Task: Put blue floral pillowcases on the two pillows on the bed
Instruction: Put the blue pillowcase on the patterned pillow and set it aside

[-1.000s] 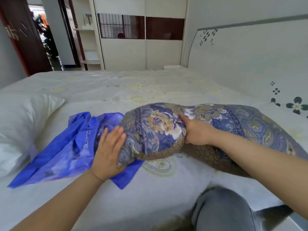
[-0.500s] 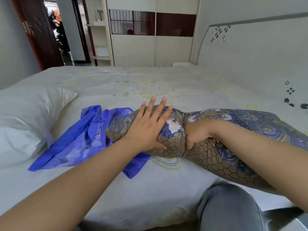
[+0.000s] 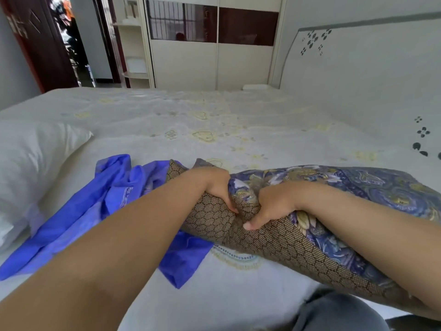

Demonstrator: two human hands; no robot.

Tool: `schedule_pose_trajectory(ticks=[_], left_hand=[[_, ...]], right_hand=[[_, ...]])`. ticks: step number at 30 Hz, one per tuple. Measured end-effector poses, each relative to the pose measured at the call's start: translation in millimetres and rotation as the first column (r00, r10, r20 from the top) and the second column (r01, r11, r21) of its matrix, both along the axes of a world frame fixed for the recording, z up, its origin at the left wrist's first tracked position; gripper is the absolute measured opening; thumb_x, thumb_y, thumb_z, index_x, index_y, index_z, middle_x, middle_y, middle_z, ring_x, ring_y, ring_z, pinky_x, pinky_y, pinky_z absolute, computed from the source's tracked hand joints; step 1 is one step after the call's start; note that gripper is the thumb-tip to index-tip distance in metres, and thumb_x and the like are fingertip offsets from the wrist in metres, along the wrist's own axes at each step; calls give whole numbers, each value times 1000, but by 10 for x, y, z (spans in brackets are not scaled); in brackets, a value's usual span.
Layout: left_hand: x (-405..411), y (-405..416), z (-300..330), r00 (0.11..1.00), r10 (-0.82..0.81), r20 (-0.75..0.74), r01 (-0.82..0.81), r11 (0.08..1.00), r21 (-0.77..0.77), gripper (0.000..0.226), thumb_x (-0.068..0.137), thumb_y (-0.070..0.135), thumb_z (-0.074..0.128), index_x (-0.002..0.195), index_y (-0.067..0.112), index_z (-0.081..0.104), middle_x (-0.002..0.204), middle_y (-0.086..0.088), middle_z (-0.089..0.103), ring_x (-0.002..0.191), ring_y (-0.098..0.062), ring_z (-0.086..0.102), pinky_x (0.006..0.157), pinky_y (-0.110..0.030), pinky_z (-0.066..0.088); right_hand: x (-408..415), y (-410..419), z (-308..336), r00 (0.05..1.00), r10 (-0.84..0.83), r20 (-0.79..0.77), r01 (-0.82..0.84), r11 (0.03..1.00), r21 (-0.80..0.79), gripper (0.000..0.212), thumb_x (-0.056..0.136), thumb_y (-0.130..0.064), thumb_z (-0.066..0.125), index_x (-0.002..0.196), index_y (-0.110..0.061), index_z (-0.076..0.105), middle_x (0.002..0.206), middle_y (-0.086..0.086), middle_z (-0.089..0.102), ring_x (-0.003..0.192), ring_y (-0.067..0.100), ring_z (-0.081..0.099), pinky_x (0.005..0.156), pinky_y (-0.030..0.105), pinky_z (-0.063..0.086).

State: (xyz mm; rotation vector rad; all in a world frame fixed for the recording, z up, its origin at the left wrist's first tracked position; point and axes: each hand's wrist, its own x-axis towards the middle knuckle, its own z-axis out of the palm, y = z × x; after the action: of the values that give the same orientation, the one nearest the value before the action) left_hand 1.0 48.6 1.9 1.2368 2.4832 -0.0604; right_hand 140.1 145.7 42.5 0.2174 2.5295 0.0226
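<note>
Left hand [image 3: 214, 187]: fingers curled, gripping the patterned pillow [image 3: 298, 225] at its bunched middle, thumb pressed on the honeycomb-print side. Right hand [image 3: 274, 204]: also curled round the same pillow, just beside the left, thumb [image 3: 253, 222] flat on the honeycomb fabric. The pillow lies across the bed [image 3: 214, 130], its left end resting on the blue floral pillowcase [image 3: 100, 211], which is spread crumpled on the sheet. The white pillow [image 3: 33, 163] sits bare at far left, well apart from both hands.

We judge the step as compressing this pillow to feed it into the case. To do it well: keep the squeeze tight, find the case's opening, lead with one narrowed end, then shake the corners out.

Hard to tell: where the case's opening is, as folds hide it. The pillow's right end is behind the forearm. We can't see the fingertips on the far side. A grey-clad knee [image 3: 334, 314] is cut off at the bottom.
</note>
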Motion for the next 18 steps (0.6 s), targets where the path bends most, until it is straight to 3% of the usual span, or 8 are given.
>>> schedule_pose_trajectory(ticks=[3,5,8,10,13,15,17,18], left_hand=[[-75,-59,-88,998,-39,52,33,992,120,68,58,67,74,111,26,64,98,6,68,90,-17,62,85,-34,50],[-44,-117,-127,996,-66,66,55,985,161,57,64,59,75,107,24,63,97,2,68,88,-18,61,84,-33,49],[5,-194,-205,997,-43,58,34,989,142,44,66,56,76,85,20,60,81,5,63,77,-15,58,73,-28,46],[30,-233,-237,998,43,40,-48,991,124,44,65,56,76,79,18,59,79,3,61,72,-15,57,69,-30,47],[89,-289,-273,991,132,17,-133,979,155,73,62,57,75,116,12,54,110,-5,64,95,-21,60,80,-32,49],[122,-306,-278,987,159,27,-162,972,169,108,62,56,76,147,16,21,137,-6,50,118,-25,52,93,-32,45],[112,-274,-246,983,181,30,-183,976,115,122,61,58,75,152,20,1,145,-6,42,126,-26,47,98,-33,42],[99,-239,-232,983,184,22,-185,980,68,119,59,61,74,151,21,10,142,-5,46,123,-25,49,98,-33,43]], right_hand=[[-82,-165,0,973,169,-160,-78,885,460,98,66,-88,43,128,-12,50,115,4,54,107,25,53,82,37,43],[-223,-237,-98,945,280,-170,-140,814,563,121,59,-88,50,144,-6,26,139,12,36,131,34,32,100,48,32],[-548,-149,-208,977,193,-93,-135,892,431,147,50,-83,64,148,-8,-17,157,11,-18,142,37,-19,113,59,-7],[-710,-10,-228,990,136,-40,-118,948,296,148,50,-80,68,146,-14,-25,154,9,-27,141,33,-23,115,55,-9],[-865,141,-307,996,67,66,-69,997,24,145,54,-72,74,144,-20,-27,158,4,-15,146,26,-1,118,45,12],[-900,197,-330,995,30,97,-24,998,-65,146,53,-69,77,146,-20,-25,159,2,5,143,23,19,115,39,23],[-894,221,-341,998,13,65,-6,994,-110,137,59,-64,77,149,-16,-13,156,2,18,139,22,27,112,34,27],[-879,229,-347,999,-7,47,15,988,-156,127,64,-58,77,150,-13,-4,154,3,25,137,22,31,110,31,30]])
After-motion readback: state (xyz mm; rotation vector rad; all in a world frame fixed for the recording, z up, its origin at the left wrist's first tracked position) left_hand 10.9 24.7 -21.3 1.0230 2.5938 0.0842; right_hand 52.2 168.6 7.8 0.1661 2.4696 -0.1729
